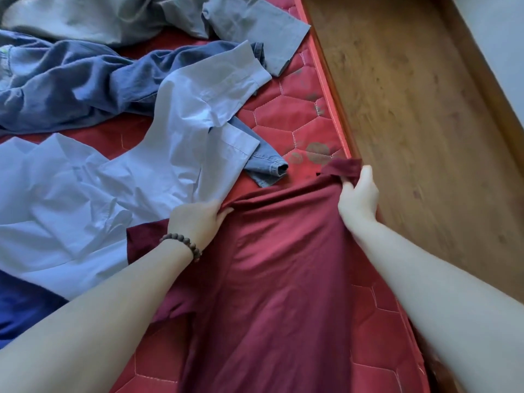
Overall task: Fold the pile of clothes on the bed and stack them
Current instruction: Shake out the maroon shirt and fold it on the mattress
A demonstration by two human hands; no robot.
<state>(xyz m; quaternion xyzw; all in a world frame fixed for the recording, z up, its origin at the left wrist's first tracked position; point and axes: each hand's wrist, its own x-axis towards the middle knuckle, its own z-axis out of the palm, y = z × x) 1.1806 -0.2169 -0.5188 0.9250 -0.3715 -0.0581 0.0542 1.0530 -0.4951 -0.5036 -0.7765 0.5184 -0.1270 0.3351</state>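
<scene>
Lying lengthwise along mattress (pixel 297 117): maroon shirt (pixel 269 279)

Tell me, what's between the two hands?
In the head view, the maroon shirt is bunched and stretched between the left hand and the right hand. Both grip its top edge, and nothing else lies between them.
</scene>
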